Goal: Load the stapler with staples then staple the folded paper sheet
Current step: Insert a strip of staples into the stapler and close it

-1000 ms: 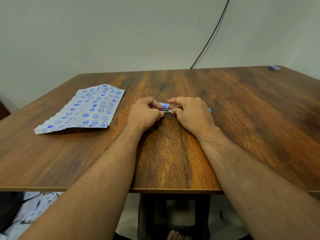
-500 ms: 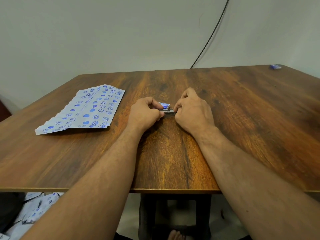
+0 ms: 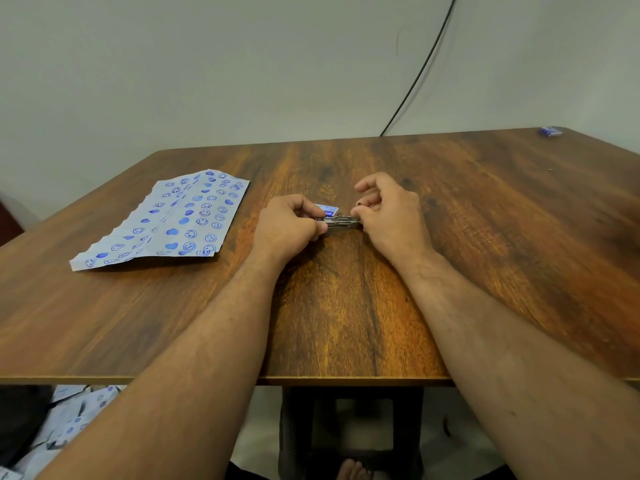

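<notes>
A small metal stapler (image 3: 341, 222) lies on the wooden table (image 3: 346, 306) at its middle. My left hand (image 3: 289, 226) pinches its left end. My right hand (image 3: 389, 213) grips its right end with thumb and a finger, the other fingers raised and curled. Just behind the stapler sits a small blue and white staple box (image 3: 329, 210), partly hidden by my left fingers. The folded paper sheet (image 3: 166, 220), white with blue smileys and hearts, lies flat on the left part of the table, apart from both hands.
Another small blue box (image 3: 551, 131) rests at the table's far right corner. A black cable (image 3: 415, 74) runs down the wall behind the table. Printed paper sheets (image 3: 69, 410) lie on the floor at lower left.
My right hand's outer fingers have lifted and opened away from the stapler, so more of its metal body shows. My left hand has kept its hold.
</notes>
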Motion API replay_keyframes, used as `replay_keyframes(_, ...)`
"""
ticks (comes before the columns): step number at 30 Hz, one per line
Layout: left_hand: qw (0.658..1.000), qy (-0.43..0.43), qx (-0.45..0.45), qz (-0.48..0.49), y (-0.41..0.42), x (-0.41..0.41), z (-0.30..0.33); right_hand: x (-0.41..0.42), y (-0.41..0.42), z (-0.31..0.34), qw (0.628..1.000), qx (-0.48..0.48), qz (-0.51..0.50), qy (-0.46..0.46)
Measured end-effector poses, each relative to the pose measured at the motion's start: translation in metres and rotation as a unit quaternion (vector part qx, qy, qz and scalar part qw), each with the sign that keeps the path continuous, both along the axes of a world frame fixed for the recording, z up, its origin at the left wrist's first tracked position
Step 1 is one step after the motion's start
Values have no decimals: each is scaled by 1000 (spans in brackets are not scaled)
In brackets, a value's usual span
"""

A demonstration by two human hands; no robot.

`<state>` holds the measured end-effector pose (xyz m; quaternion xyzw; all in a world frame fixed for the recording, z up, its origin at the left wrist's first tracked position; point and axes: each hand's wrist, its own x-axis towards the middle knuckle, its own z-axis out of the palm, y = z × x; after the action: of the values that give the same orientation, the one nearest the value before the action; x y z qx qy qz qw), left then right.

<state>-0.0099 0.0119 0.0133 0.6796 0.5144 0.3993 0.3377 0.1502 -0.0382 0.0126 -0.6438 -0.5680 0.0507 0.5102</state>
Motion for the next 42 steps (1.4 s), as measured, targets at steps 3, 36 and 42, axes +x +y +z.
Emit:
replay_keyframes(3,1000,3,2,0,0,0,0,-2,0,1,999,-33,27,-29)
replay_keyframes(36,984,-174,-25,40,6,-8,0,15,11,-7,991,-75,-111,24)
replay_keyframes(42,981,-189,-8,49,5,-9,1,25,7,-3,964,23,-79,253)
